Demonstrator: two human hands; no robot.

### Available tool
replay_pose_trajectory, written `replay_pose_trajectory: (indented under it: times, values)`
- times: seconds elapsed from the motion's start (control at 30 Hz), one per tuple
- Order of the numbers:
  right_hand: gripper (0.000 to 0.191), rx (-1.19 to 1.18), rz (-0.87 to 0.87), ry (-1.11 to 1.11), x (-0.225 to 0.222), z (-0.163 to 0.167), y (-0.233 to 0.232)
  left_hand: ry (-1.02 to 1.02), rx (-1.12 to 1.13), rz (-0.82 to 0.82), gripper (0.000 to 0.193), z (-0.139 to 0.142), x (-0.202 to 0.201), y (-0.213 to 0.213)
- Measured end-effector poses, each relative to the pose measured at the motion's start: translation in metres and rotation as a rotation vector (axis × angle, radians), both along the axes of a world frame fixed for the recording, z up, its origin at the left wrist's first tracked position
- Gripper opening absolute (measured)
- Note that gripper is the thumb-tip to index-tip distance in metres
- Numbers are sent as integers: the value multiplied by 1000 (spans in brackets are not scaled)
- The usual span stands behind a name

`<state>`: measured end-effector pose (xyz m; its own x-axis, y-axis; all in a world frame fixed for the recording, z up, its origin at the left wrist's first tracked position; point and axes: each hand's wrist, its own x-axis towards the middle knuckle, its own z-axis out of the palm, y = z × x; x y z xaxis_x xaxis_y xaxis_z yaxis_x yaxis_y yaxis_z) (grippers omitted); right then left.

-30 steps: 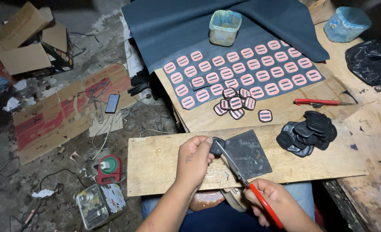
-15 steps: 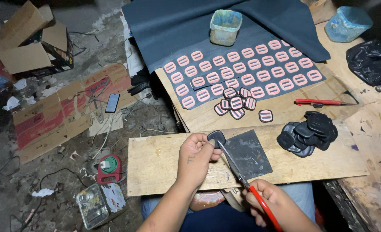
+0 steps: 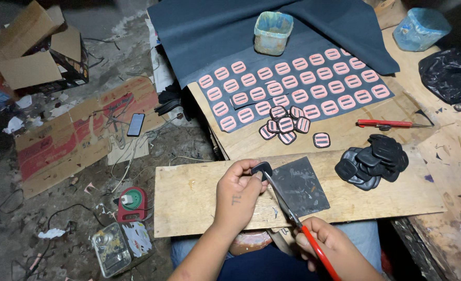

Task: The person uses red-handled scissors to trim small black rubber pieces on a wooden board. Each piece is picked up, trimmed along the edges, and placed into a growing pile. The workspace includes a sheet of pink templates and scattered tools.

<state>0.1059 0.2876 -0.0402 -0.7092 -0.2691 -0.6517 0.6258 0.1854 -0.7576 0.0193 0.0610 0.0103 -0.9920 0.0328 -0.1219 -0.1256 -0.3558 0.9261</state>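
Both hands are busy at lower centre: my left hand [image 3: 237, 193] pinches a small black rubber patch [image 3: 262, 167] over the wooden board [image 3: 189, 200], and my right hand [image 3: 324, 244] is closed on the red-handled scissors [image 3: 293, 218], blades at the patch's edge. I judge I'm trimming its outline; next I'd need to turn the patch to follow the curve. It looks dark, rounded and thin.

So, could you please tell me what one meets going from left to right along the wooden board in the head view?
Bare end of the wooden board → left hand pinching a small black piece → scissors held by the right hand → dark square sheet → pile of black pieces.
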Motion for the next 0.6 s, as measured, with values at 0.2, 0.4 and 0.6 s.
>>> replay_pose_trajectory:
  times: [0.2,0.4,0.6]
  values:
    - [26,82,-96,269,-1,-13,-8,-24,-56,-8,25,-5,-11,-2]
    - [27,135,-148,246,-1,-15,-17,-51,-45,9,22,-3,-14,-6]
    - [28,129,-164,207,-2,-11,-17,-64,-38,5,21,4,-15,-8]
